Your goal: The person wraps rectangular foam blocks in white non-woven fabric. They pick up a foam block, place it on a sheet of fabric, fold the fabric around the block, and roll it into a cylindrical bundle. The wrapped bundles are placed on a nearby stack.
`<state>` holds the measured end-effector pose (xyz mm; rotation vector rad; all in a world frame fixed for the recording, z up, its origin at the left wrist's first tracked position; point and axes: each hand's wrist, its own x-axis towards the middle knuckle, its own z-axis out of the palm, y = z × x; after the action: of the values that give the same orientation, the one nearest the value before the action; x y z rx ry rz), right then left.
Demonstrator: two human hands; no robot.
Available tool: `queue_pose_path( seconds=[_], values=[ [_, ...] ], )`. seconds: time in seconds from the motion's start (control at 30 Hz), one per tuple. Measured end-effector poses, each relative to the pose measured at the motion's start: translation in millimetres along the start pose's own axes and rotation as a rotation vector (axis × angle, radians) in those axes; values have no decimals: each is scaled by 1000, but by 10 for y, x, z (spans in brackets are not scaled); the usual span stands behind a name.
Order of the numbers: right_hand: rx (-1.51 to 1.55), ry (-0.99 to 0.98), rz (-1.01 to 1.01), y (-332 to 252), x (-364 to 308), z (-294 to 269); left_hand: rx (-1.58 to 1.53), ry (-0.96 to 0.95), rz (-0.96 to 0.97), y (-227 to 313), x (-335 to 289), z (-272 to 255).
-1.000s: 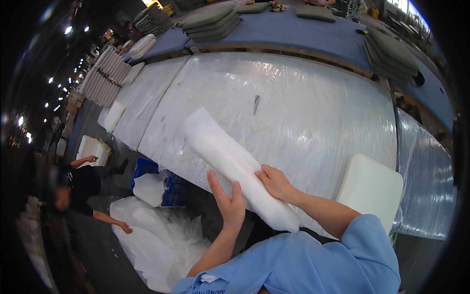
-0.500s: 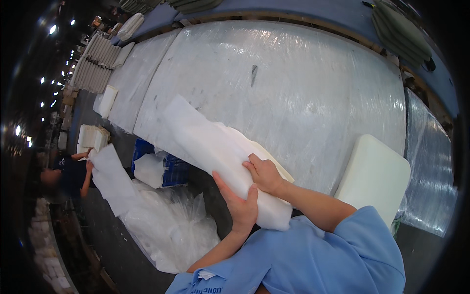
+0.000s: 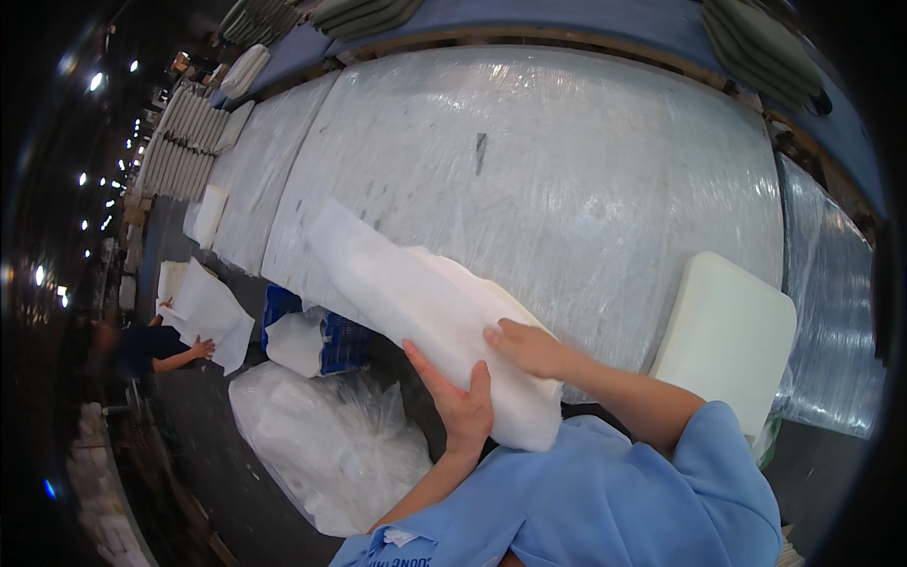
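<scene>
Left grip (image 3: 461, 406): thumb and fingers spread, laid against the near side of the wadding (image 3: 420, 317). Right grip (image 3: 524, 350): laid on the wadding's right side; whether an edge is pinched cannot be told. Wadding: white, held aslant at the near edge of the film-covered desk (image 3: 586, 161). Cream cushion (image 3: 727, 340): laid at right. Blue crate (image 3: 345, 343), clear bag (image 3: 326, 449): seen at left. White sheet (image 3: 215, 314): held by a co-worker (image 3: 156, 348), farther left.

The shirt (image 3: 605, 491) is light blue and short-sleeved, with darker blue lettering (image 3: 402, 561) and a white scrap (image 3: 400, 538) in front.
</scene>
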<state>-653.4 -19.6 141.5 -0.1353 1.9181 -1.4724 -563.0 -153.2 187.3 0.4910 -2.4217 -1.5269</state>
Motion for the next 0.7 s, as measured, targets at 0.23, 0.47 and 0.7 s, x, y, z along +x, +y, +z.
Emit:
queue_pose_path(
  seconds=[0.23,0.47,0.7],
  values=[
    [-179,201,-113,546,91,205,-51,-14,-50,134,-24,60],
    [166,98,-72,383,632,-140,42,-9,18,3,13,33],
    [314,-295,49,-200,417,-83,67,26,31,-45,-12,-35]
  ],
)
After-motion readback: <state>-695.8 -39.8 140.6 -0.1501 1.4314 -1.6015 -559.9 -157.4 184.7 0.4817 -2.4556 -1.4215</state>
